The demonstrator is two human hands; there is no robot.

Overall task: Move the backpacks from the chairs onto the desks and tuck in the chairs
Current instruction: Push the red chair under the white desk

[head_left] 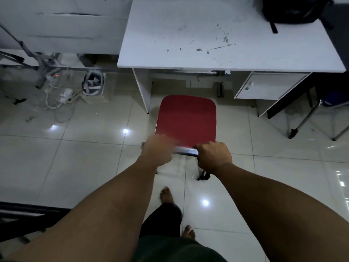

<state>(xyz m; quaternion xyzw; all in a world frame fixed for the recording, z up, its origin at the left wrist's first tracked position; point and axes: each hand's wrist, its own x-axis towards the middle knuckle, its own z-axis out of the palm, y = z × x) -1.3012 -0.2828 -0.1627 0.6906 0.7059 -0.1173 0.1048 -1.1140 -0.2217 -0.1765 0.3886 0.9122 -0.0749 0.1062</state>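
A red-seated chair [187, 120] stands on the tiled floor in front of the white desk [217, 44], its seat just short of the desk's front edge. Its chrome back bar [186, 151] runs along the near side. My left hand [157, 149] grips the bar's left end, somewhat blurred. My right hand [214, 156] grips the bar's right end, fingers curled over it. A black backpack [290, 10] lies on the desk's far right corner, one strap hanging toward me.
The desk has a cabinet [264, 87] under its right side and a panel leg [143, 89] at left. Cables and a power strip [66, 97] lie on the floor at left. Another chair's metal legs [309, 118] stand at right. My bare feet [167, 195] are below.
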